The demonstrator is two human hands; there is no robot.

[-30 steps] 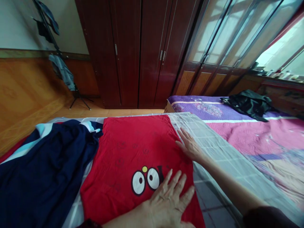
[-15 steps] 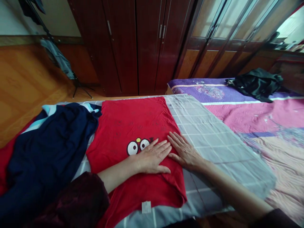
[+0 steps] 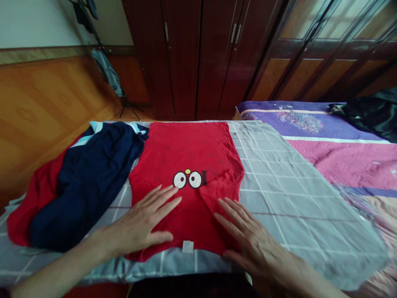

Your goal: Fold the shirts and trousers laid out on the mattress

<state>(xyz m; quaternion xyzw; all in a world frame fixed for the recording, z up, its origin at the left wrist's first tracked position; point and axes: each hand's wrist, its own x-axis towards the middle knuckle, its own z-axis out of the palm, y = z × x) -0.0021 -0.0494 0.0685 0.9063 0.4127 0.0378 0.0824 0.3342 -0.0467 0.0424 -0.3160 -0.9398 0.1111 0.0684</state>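
Observation:
A red T-shirt [image 3: 189, 145] with a print of two round cartoon eyes lies spread on a grey checked cloth [image 3: 279, 178]. A small white tag [image 3: 187, 246] shows at its near edge. Over the shirt's near left part is my left hand [image 3: 151, 219], fingers spread, palm down. My right hand [image 3: 245, 231] is at the near right part, also flat with fingers apart. Neither hand grips anything; whether the palms press on the fabric I cannot tell. Creases run across the shirt between the eyes and my right hand.
Left of the shirt lies a heaped navy and red garment [image 3: 93, 178] with light blue trim. Beyond stand dark red wardrobe doors [image 3: 182, 62]. A bed with a purple and pink cover [image 3: 310, 153] holds a black garment [image 3: 369, 116]. A thin stand [image 3: 108, 70] is at the back left.
My left hand has drawn back leftward from the shirt's right side. My right hand has come nearer to me. Both cartoon eyes are now uncovered, and the view has turned left.

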